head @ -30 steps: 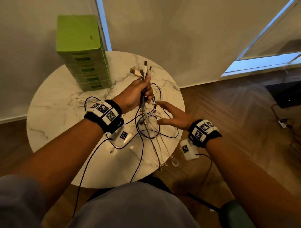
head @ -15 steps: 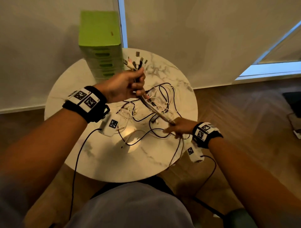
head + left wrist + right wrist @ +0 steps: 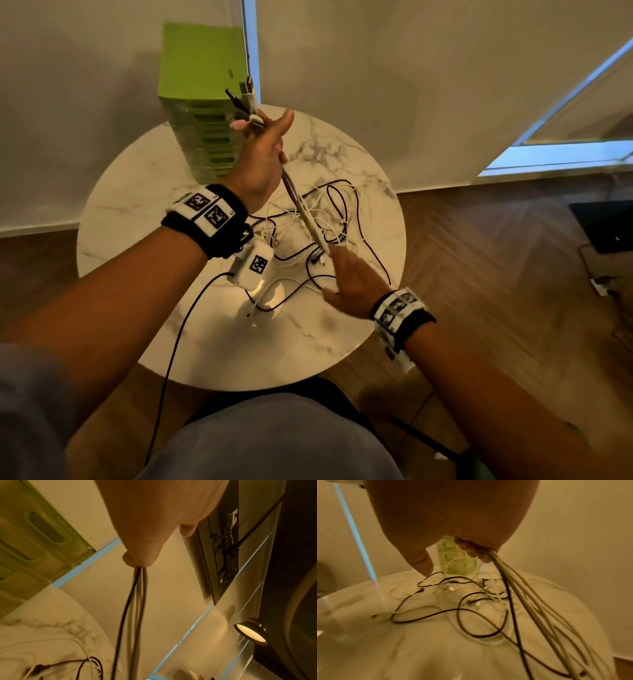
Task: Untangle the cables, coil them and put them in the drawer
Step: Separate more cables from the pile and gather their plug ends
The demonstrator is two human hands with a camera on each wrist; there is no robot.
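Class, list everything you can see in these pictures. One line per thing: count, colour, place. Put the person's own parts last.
Round white marble-patterned table: one, white with grey veins, centre of the room.
Green plastic drawer unit: one, green, far side of the table, drawers shut.
Bundle of cables: several, white and black, stretched taut between both hands; plug ends stick out above the left hand.
Loose tangled cables: several, black and white, lying on the table.
Round wall lamp: one, lit, on the wall in the left wrist view.
Wooden herringbone floor: brown, around the table.
Wristbands with black-and-white markers: two, one on each wrist.
Left hand: raised, grips the bundle's upper end.
Right hand: lower, grips the bundle near the table.
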